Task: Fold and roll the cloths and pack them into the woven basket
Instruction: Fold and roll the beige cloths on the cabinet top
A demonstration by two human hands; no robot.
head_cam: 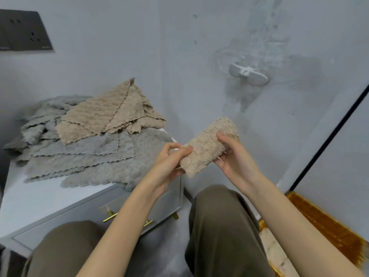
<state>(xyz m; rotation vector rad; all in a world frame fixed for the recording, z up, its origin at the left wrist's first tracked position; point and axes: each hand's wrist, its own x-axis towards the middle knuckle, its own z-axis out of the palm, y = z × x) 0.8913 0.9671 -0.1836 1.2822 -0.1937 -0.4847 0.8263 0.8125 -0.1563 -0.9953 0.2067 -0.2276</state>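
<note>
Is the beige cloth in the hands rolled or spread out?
Rolled: the beige cloth forms a compact cylinder, gripped by the left hand and right hand.

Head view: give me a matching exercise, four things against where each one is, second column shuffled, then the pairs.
Things
1 rolled beige cloth
2 grey cloths
3 flat beige cloths
4 gold handle

Places
A on the front of the drawer
B lying on top of the grey cloths
C held by the left hand and the right hand
D spread over the top of the cabinet

Pairs: 1-C, 2-D, 3-B, 4-A
</note>
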